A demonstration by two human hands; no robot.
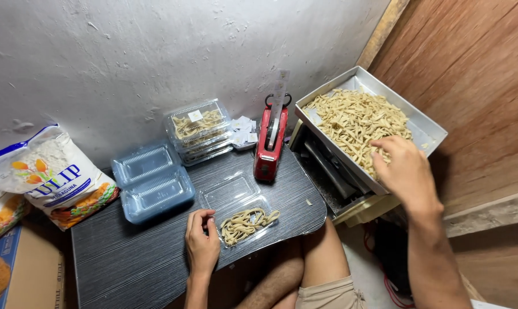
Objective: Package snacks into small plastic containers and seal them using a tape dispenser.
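My left hand point(202, 240) rests on the dark table, its fingers touching the left edge of an open clear plastic clamshell box point(231, 194) that holds a few pale dough strips point(246, 222). My right hand point(405, 171) reaches into a tilted metal tray point(425, 130) heaped with the same pale strips point(353, 117), fingers curled down onto the pile; whether it holds any cannot be seen.
A red label gun point(269, 143) stands behind the open box. Filled clamshell boxes point(199, 129) are stacked at the wall, empty ones point(151, 180) to their left. A printed flour bag point(47, 174) lies far left. My bare knees are under the table edge.
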